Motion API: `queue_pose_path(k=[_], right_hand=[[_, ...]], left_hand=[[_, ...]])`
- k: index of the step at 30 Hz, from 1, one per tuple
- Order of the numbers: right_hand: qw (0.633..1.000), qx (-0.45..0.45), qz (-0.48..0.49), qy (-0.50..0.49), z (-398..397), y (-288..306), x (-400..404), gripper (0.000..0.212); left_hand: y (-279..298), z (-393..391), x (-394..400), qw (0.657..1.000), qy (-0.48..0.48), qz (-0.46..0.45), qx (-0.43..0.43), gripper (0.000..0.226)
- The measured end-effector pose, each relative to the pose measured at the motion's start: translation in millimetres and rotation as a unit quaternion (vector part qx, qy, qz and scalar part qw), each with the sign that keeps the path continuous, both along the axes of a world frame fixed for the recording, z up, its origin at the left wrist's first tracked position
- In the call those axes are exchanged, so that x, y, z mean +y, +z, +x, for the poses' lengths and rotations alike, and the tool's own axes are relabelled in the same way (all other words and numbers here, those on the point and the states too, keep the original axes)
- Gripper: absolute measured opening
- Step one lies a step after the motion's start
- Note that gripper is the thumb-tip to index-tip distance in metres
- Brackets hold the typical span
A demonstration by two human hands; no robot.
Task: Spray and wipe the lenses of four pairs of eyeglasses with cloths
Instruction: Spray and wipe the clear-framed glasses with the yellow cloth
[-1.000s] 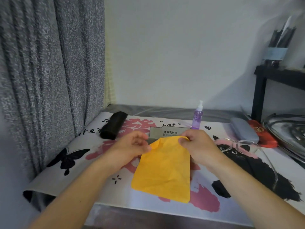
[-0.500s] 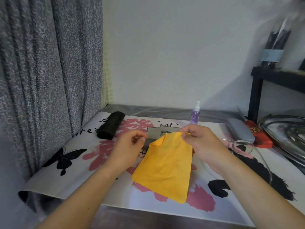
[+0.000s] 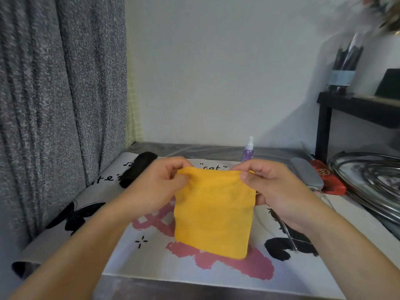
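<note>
A yellow cloth [image 3: 213, 213] hangs above the printed desk mat [image 3: 134, 252], held up by its top edge. My left hand [image 3: 158, 185] pinches the top left corner and my right hand [image 3: 275, 189] pinches the top right corner. A small purple spray bottle [image 3: 248, 150] stands upright behind the hands near the wall. A pair of clear-framed eyeglasses [image 3: 320, 198] lies on the mat to the right, mostly hidden behind my right hand and forearm.
A black glasses case [image 3: 138, 167] lies at the mat's back left, a grey case [image 3: 307, 172] and a red pouch [image 3: 326, 177] at the back right. A metal tray [image 3: 368, 185] and a black shelf [image 3: 355, 107] stand on the right. A grey curtain [image 3: 54, 105] hangs at left.
My left hand moved in and took hold of the cloth's top left corner. Both hands lifted the cloth and spread it flat between them.
</note>
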State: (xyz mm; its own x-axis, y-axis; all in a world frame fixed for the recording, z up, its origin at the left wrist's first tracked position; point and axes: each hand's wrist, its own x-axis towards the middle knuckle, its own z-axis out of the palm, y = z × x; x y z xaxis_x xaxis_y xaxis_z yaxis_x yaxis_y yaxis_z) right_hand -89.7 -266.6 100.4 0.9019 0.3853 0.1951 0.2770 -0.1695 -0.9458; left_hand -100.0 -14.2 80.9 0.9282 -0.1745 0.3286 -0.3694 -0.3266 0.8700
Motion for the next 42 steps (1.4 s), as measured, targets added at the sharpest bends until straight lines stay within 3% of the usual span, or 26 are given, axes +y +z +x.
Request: queue_pose_path(k=[3, 7, 12, 16, 19, 23, 29, 35, 42], right_hand=[[0.999, 0.013, 0.036, 0.029, -11, 16, -7, 0.024], [0.993, 0.03, 0.081, 0.075, -21, 41, -15, 0.02], [0.996, 0.057, 0.048, 0.052, -10, 31, -6, 0.018], [0.994, 0.089, -0.056, -0.018, 22, -17, 7, 0.015], [0.987, 0.056, -0.125, -0.083, 42, -44, 16, 0.007], [0.976, -0.028, -0.17, -0.13, 50, -51, 19, 0.011], [0.987, -0.042, -0.143, -0.06, 4, -57, 2, 0.016], [0.98, -0.053, -0.188, -0.048, -37, -81, 2, 0.021], [0.963, -0.091, -0.253, 0.01, -41, -90, -7, 0.02]], left_hand=[[29, -24, 3, 0.998, -0.046, -0.043, 0.011, 0.012], [61, -45, 12, 0.984, -0.115, -0.082, 0.109, 0.029], [54, -29, 12, 0.982, -0.048, -0.089, 0.161, 0.018], [12, -4, 13, 0.977, 0.012, 0.024, 0.21, 0.026], [-12, 11, 10, 0.974, 0.083, 0.092, 0.19, 0.026], [-26, 19, 7, 0.976, 0.149, 0.065, 0.143, 0.012], [-46, -22, 25, 0.992, 0.054, -0.006, 0.117, 0.014], [-69, -47, 34, 0.992, 0.012, 0.097, 0.08, 0.032], [-74, -51, 41, 0.983, -0.02, 0.155, 0.093, 0.023]])
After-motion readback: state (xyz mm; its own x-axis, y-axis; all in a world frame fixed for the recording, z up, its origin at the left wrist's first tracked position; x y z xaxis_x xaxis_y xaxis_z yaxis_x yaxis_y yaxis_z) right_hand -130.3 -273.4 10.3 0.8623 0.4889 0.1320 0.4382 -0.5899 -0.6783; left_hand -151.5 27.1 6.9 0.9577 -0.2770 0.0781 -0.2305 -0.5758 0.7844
